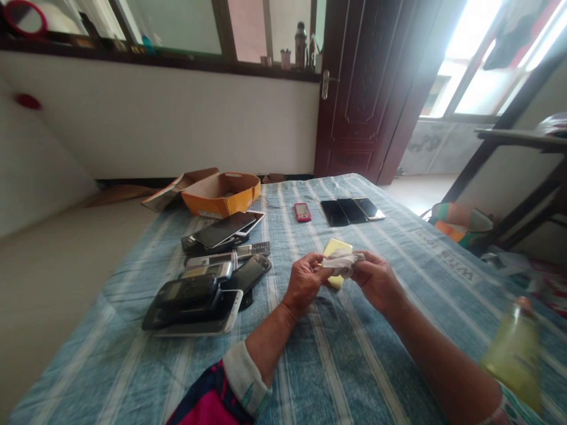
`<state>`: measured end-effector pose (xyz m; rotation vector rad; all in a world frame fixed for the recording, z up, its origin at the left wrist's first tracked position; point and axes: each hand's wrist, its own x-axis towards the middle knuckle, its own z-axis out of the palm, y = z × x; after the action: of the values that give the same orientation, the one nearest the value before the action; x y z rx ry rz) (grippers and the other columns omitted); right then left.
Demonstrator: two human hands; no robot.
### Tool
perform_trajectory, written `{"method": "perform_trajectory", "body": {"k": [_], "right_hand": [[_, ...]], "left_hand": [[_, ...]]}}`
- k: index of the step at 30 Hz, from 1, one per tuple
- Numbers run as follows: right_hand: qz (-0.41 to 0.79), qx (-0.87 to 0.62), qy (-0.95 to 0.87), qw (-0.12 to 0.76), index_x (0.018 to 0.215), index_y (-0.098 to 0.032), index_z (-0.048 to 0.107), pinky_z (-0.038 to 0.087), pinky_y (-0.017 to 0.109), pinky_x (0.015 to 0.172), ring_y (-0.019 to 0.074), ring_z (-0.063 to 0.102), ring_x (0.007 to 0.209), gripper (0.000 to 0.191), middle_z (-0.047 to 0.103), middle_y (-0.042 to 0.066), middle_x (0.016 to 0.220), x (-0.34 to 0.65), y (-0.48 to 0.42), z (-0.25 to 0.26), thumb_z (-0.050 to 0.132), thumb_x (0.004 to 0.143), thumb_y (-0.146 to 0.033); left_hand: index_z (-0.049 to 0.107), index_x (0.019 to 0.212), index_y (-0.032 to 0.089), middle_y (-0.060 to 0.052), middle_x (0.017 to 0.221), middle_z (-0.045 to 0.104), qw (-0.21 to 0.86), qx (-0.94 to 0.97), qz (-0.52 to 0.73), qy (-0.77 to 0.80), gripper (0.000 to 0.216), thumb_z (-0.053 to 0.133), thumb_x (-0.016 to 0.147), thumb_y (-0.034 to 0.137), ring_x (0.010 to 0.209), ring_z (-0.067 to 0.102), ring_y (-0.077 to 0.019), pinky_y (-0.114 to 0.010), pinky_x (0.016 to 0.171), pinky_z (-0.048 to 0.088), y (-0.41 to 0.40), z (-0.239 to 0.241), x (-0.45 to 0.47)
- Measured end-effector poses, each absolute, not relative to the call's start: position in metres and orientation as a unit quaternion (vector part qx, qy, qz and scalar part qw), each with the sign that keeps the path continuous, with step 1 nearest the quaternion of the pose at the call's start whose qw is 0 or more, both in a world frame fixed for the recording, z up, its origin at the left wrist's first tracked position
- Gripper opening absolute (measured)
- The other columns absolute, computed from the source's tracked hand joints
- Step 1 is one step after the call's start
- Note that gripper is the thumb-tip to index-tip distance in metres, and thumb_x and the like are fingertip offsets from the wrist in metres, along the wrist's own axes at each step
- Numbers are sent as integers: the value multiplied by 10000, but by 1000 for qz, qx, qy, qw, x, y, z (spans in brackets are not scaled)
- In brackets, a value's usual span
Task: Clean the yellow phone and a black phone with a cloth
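My left hand (pixel 305 280) is closed in a pinch on the left end of a crumpled white tissue (pixel 341 264). On the tissue's other end, the fingers of my right hand (pixel 378 282) are closed too. Below the tissue is a yellow phone or phone case (pixel 337 245), partly covered by the tissue and my fingers. I cannot tell whether my hands touch it. Beyond my hands lie a small pink phone (pixel 303 212) and a row of dark smartphones (pixel 349 211).
A pile of old phones (pixel 208 277) covers the table's left side, with an open orange box (pixel 221 198) behind it. At the right front stands a bottle of yellowish liquid (pixel 516 354). A striped blue cloth (pixel 283 378) covers the table; a dark red door (pixel 354 88) is behind.
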<state>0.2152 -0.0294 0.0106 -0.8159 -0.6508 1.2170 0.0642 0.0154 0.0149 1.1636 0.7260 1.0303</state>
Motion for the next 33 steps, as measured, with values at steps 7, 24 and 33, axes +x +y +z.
{"method": "perform_trajectory", "body": {"k": [7, 24, 33], "right_hand": [[545, -347, -300, 703, 817, -199, 715, 530, 278, 726, 155, 655, 769, 200, 721, 20, 829, 212, -32, 17, 791, 658, -294], [557, -375, -311, 672, 876, -208, 718, 508, 313, 737, 177, 649, 773, 330, 724, 18, 858, 213, -31, 13, 833, 567, -208], [574, -386, -319, 649, 816, -178, 739, 486, 305, 716, 172, 638, 727, 260, 723, 37, 805, 215, -30, 10, 834, 585, -246]], "left_hand": [[656, 798, 146, -27, 818, 687, 589, 599, 465, 277, 199, 740, 629, 212, 734, 653, -158, -233, 657, 503, 18, 2, 65], [577, 907, 156, -26, 830, 718, 667, 530, 446, 275, 450, 849, 558, 240, 727, 664, -156, -254, 678, 523, 18, 7, 64], [690, 909, 107, -30, 766, 714, 679, 530, 417, 290, 370, 801, 565, 192, 664, 651, -151, -246, 621, 525, 17, 11, 63]]}}
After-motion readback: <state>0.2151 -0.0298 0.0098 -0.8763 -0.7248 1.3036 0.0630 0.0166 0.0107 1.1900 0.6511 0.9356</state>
